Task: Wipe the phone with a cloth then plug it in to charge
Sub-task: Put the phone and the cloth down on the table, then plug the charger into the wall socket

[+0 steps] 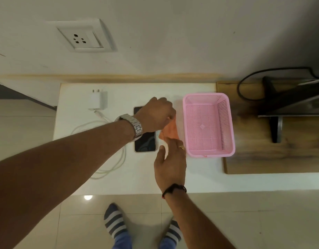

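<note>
Soft warm indoor light, lamp glare on floor tiles (88, 197), faint shadows, wide-angle bending at edges, slight blur

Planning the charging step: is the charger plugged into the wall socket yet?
Not plugged in. The charger lies flat on the white table, prongs bare, and the wall socket above is empty.

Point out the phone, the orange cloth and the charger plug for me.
phone (145, 142): head view, on the lower part of its dark screen, below the watch.
orange cloth (170, 129): head view, on the bare fabric between the two hands.
charger plug (98, 99): head view, on its white body.
</note>
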Available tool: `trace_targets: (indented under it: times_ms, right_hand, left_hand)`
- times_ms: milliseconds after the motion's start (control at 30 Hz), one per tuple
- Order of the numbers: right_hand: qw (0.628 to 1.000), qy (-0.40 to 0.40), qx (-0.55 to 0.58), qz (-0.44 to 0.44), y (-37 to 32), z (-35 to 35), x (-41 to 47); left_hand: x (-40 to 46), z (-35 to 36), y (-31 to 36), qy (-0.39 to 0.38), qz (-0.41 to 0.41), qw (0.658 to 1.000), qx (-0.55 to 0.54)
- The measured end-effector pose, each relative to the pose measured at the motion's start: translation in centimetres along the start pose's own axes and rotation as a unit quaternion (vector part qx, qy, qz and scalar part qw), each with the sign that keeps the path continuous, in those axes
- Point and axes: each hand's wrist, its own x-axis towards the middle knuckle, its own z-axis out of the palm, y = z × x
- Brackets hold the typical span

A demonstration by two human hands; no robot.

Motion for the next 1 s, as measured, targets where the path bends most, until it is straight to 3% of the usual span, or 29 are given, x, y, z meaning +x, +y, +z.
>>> trace_targets:
  times_ms: [100,200,567,667,733,833,900,1000]
  right_hand:
    - [0.978,-0.103,-0.155,-0.091,0.8,0.6,1.7]
    - [0.954,-0.142,-0.228,-0.13,2.3,1.0,2.5]
    - [0.933,-0.207,-0.262,-0.134,2.7,0.3,2.3]
    - [0.941,-0.236,-0.207,-0.126,1.0,-1.1,2.8]
    - [0.959,-0.202,-0.137,-0.147,-0.4,-2.0,2.6]
    - [0.984,-0.133,-0.027,-0.12,-1.9,-2.7,1.7]
    - [0.985,-0.134,0.106,-0.018,-3.4,-2.5,1.6]
    - [0.942,-0.18,0.263,0.107,-6.8,-1.2,2.4]
  left_hand:
    - [0.0,0.3,0.0,-0.042,0.03,0.996,0.071]
    - [0.4,0.6,-0.2,-0.051,0.042,0.992,0.108]
    - [-1.5,1.8,0.5,-0.034,0.031,0.988,0.146]
    - [-1.7,0.5,1.1,-0.035,0.014,0.996,0.084]
    - [-2.8,-0.5,1.3,0.031,-0.021,0.997,-0.068]
    - [-6.1,-2.2,0.6,0.179,-0.116,0.929,-0.303]
    - [-8.8,-2.9,-1.2,0.236,-0.186,0.855,-0.423]
    - [-13.1,-3.7,-5.7,0.291,-0.317,0.721,-0.544]
